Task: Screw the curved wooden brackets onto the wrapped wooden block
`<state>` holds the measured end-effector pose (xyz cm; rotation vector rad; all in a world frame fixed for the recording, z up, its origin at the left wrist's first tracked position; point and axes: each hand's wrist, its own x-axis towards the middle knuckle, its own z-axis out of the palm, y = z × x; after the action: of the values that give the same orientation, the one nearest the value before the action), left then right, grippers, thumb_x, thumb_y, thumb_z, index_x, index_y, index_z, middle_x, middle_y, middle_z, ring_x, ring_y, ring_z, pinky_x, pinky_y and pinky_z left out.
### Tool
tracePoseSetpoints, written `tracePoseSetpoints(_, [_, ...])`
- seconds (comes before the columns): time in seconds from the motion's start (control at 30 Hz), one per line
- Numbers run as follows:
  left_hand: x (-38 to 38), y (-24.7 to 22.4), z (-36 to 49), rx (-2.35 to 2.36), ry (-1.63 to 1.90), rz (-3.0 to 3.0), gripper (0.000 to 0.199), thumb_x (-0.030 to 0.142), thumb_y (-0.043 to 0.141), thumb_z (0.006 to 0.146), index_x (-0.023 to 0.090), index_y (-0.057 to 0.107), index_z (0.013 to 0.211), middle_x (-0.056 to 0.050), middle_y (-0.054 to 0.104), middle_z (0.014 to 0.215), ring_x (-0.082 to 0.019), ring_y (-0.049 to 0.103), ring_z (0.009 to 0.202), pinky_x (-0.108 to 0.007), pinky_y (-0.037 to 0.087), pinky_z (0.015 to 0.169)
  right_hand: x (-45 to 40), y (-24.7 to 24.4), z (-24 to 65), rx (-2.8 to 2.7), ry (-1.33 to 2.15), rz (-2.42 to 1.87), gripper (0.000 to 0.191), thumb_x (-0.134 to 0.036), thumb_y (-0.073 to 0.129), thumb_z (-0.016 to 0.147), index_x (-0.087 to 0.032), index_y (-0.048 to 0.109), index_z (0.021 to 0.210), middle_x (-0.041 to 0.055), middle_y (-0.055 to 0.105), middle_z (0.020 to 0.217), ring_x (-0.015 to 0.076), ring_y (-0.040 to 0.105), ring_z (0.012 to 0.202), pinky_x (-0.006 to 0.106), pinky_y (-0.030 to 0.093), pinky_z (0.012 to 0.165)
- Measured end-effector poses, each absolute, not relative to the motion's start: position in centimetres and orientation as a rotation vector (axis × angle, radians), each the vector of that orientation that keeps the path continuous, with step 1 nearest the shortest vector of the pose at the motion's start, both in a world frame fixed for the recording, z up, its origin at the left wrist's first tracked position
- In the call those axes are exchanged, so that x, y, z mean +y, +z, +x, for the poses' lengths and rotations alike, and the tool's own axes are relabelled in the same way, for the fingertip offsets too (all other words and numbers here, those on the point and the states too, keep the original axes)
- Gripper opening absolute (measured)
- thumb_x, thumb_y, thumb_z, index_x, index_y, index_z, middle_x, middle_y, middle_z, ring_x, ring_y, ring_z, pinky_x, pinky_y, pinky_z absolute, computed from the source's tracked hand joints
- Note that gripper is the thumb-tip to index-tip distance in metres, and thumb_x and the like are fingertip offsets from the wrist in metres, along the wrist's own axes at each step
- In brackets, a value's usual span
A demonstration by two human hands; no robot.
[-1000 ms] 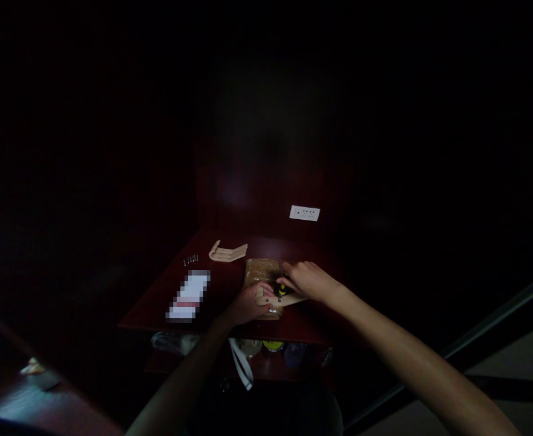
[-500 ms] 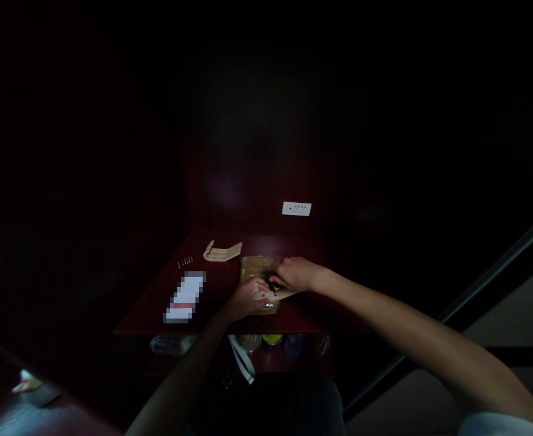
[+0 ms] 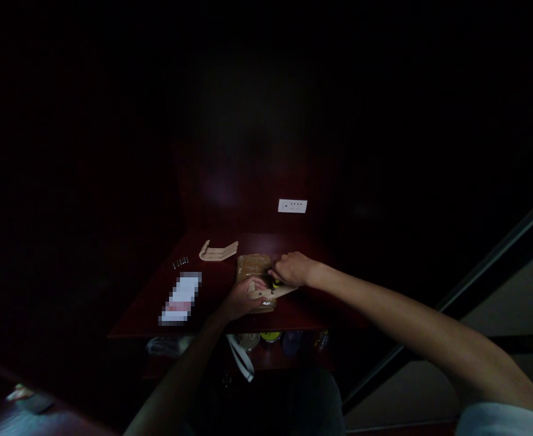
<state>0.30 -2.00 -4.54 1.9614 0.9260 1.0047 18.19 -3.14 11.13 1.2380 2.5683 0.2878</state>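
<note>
My left hand (image 3: 242,298) is closed on one end of a pale, flat wooden piece (image 3: 287,290), steadying it over a brown, plastic-wrapped block (image 3: 253,264). Dark round spots, like holes or screw heads, show along the wood. Closed above it, my right hand (image 3: 293,268) grips a yellow and black screwdriver (image 3: 276,283), mostly hidden by the fingers. Its lower end points down at the wood. Behind to the left lies a set of curved, hooked wooden pieces (image 3: 219,251). Several small metal screws (image 3: 181,263) lie in a row at the left.
A blurred-out white and red rectangle (image 3: 181,300) lies on the dark red tabletop (image 3: 134,324), left of my hands. A white socket plate (image 3: 292,206) is on the back wall. Beneath the top, a shelf holds a white strap (image 3: 242,360), a yellow-lidded container (image 3: 270,336) and a plastic bag (image 3: 169,346).
The camera view has shifted slightly. My right hand has turned a little at the screwdriver, so more of its yellow part shows. My left hand keeps its hold on the wooden piece.
</note>
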Motion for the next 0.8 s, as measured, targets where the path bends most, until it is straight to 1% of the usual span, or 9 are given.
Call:
tracePoseSetpoints(0.1, [-2.0,-4.5,0.2,0.918,1.003,1.942,0.032,0.024,0.068,0.072,0.02,0.054,0.1,-0.004,0.066,0.097,-0.018,0.063,0.088,-0.032,0.05,0.08,-3.2,11.5,18.0,2.559,0.189,1.266,0.047,-0.045,0.033,0.093,-0.01,0.061,0.107,0.0195,0.068,0.096,0.0267,0.066,0.086,0.033,0.047,0.069])
tracePoseSetpoints(0.17, [-2.0,-4.5,0.2,0.906,1.008,1.928,0.033,0.025,0.068,0.072,0.02,0.054,0.101,-0.003,0.066,0.096,-0.017,0.063,0.085,-0.031,0.051,0.079,-3.4,11.8,18.0,2.562,0.054,1.225,0.047,-0.042,0.044,0.089,-0.009,0.051,0.121,0.0178,0.068,0.098,0.0247,0.065,0.085,0.03,0.046,0.066])
tracePoseSetpoints(0.23, [-2.0,-4.5,0.2,0.898,1.013,1.925,0.032,0.025,0.068,0.072,0.02,0.054,0.1,-0.002,0.066,0.095,-0.017,0.063,0.085,-0.031,0.05,0.079,-3.5,11.9,18.1,2.584,0.0,1.17,0.051,-0.037,0.052,0.085,-0.01,0.044,0.128,0.0164,0.067,0.101,0.0239,0.065,0.084,0.028,0.045,0.063])
tracePoseSetpoints(0.37, [-2.0,-4.5,0.2,0.909,1.003,1.932,0.031,0.024,0.067,0.072,0.019,0.055,0.099,-0.002,0.067,0.095,-0.017,0.063,0.085,-0.03,0.05,0.077,-3.1,11.6,18.1,2.625,0.086,1.136,0.039,-0.037,0.045,0.09,-0.011,0.055,0.117,0.0168,0.068,0.096,0.0244,0.065,0.083,0.029,0.045,0.063])
tracePoseSetpoints(0.5, [-2.1,-4.5,0.3,0.93,0.995,1.953,0.031,0.024,0.067,0.071,0.02,0.056,0.099,-0.002,0.067,0.095,-0.017,0.063,0.086,-0.03,0.05,0.078,-2.7,11.4,17.3,2.556,0.193,1.245,0.044,-0.043,0.037,0.092,-0.009,0.063,0.103,0.0207,0.067,0.099,0.0267,0.065,0.089,0.031,0.046,0.068])
tracePoseSetpoints(0.6, [-2.1,-4.4,0.2,0.934,1.005,1.936,0.031,0.024,0.067,0.071,0.019,0.056,0.099,-0.002,0.067,0.095,-0.017,0.063,0.084,-0.029,0.05,0.077,-2.8,11.8,16.8,2.478,0.118,1.279,0.049,-0.043,0.048,0.086,-0.006,0.056,0.117,0.021,0.065,0.107,0.0267,0.064,0.092,0.03,0.047,0.068])
tracePoseSetpoints(0.67, [-2.1,-4.4,0.2,0.925,1.007,1.918,0.031,0.024,0.067,0.071,0.019,0.056,0.099,-0.003,0.066,0.096,-0.017,0.063,0.085,-0.029,0.05,0.078,-3.0,12.2,16.8,2.489,0.037,1.222,0.053,-0.036,0.056,0.082,-0.006,0.049,0.124,0.0203,0.063,0.112,0.0248,0.064,0.092,0.027,0.047,0.067])
tracePoseSetpoints(0.73, [-2.2,-4.2,0.2,0.905,0.996,1.911,0.03,0.024,0.066,0.073,0.02,0.055,0.1,-0.003,0.066,0.098,-0.017,0.063,0.087,-0.029,0.05,0.079,-3.1,12.4,17.0,2.519,0.023,1.165,0.045,-0.028,0.055,0.082,-0.007,0.051,0.122,0.0192,0.064,0.11,0.0237,0.065,0.091,0.026,0.046,0.065])
tracePoseSetpoints(0.8, [-2.3,-4.1,0.2,0.894,0.988,1.913,0.029,0.025,0.066,0.074,0.019,0.055,0.101,-0.004,0.066,0.098,-0.017,0.063,0.088,-0.029,0.049,0.079,-3.1,12.5,17.2,2.528,0.072,1.156,0.035,-0.028,0.05,0.086,-0.008,0.058,0.113,0.0191,0.067,0.103,0.0247,0.065,0.088,0.027,0.045,0.064])
